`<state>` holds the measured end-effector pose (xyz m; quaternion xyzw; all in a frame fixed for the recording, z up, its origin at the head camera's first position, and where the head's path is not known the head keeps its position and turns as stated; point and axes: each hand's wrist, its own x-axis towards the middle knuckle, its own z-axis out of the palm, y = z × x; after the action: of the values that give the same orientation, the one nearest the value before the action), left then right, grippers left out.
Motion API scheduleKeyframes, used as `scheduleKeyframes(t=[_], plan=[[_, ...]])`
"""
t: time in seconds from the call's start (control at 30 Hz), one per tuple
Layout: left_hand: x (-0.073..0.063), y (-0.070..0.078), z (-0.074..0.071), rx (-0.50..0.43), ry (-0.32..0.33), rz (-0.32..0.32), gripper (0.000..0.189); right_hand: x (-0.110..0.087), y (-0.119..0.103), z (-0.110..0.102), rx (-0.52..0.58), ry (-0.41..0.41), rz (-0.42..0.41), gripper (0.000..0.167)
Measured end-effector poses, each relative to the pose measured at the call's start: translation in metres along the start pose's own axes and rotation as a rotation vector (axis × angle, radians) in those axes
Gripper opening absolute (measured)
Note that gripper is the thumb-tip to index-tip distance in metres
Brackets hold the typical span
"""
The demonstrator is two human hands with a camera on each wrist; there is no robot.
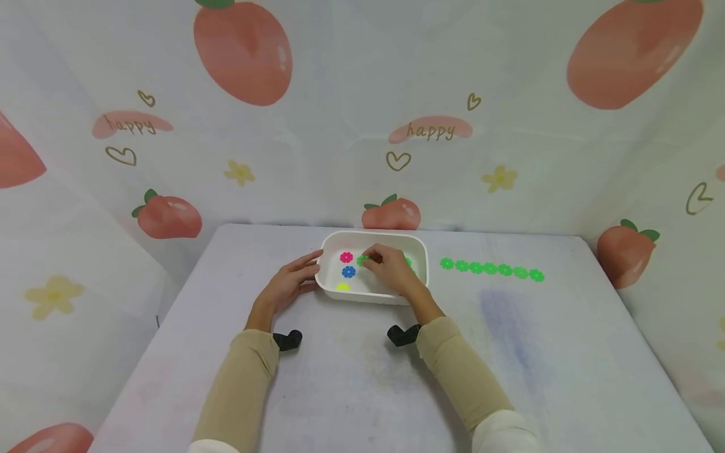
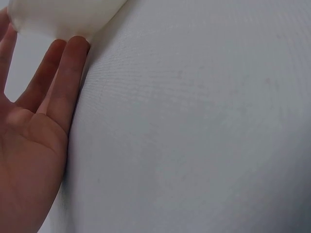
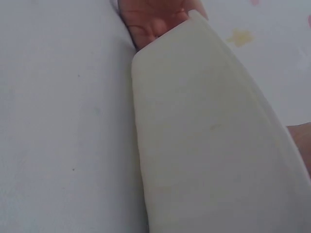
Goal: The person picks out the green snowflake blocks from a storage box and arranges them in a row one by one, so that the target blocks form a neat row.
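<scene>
A white plastic tray (image 1: 370, 297) stands near the table's back edge. My left hand (image 1: 287, 286) rests against its left end, the fingers mostly straight; in the left wrist view this hand's (image 2: 39, 131) fingertips touch the tray's wall (image 2: 63, 17). My right hand (image 1: 391, 267) reaches over the front rim into the tray and pinches a green flower-shaped plastic piece (image 1: 361, 261), partly hidden by the fingers. Near it lie a pink piece (image 1: 346, 257), a blue piece (image 1: 348, 272) and a yellow piece (image 1: 343, 287). The tray's outer wall (image 3: 209, 126) covers most of the right wrist view.
A row of several green flower-shaped pieces (image 1: 491, 268) lies on the table (image 1: 351, 377), right of the tray. More green (image 1: 409, 262) shows inside the tray behind my right hand. A printed curtain (image 1: 340, 94) hangs behind the table.
</scene>
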<state>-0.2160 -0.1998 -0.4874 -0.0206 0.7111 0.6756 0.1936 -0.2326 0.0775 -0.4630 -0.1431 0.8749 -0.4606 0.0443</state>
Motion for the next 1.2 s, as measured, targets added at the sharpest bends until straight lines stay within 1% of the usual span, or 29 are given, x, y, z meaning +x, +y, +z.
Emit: scheduleKeyframes(t=[0.13,0.23,0.43,0.57,0.67,0.8,0.93,1.2], plan=[[0.0,-0.001,0.001,0.006,-0.006,0.009,0.054,-0.003,-0.005,-0.005,0.069,0.06,-0.044,0.022],[-0.001,0.0,0.001,0.012,-0.001,0.011,0.054,-0.007,-0.011,-0.01,0.107,0.079,-0.069,0.024],[-0.003,0.001,0.0,0.007,0.008,-0.005,0.052,-0.021,-0.025,-0.026,0.126,0.13,-0.107,0.024],[-0.001,0.0,-0.001,0.0,0.002,0.005,0.054,-0.028,-0.028,-0.036,0.144,0.166,-0.132,0.024],[-0.001,0.0,0.0,-0.006,-0.004,0.017,0.054,-0.032,-0.025,-0.04,0.149,0.187,-0.139,0.024],[-0.001,-0.001,0.0,-0.007,-0.007,0.019,0.055,-0.037,-0.017,-0.045,0.16,0.197,-0.115,0.025],[-0.001,-0.003,0.0,-0.008,0.005,0.006,0.053,-0.041,-0.01,-0.049,0.175,0.213,-0.095,0.027],[0.0,-0.003,-0.001,-0.003,0.003,0.006,0.052,-0.046,0.005,-0.059,0.215,0.292,-0.055,0.027]])
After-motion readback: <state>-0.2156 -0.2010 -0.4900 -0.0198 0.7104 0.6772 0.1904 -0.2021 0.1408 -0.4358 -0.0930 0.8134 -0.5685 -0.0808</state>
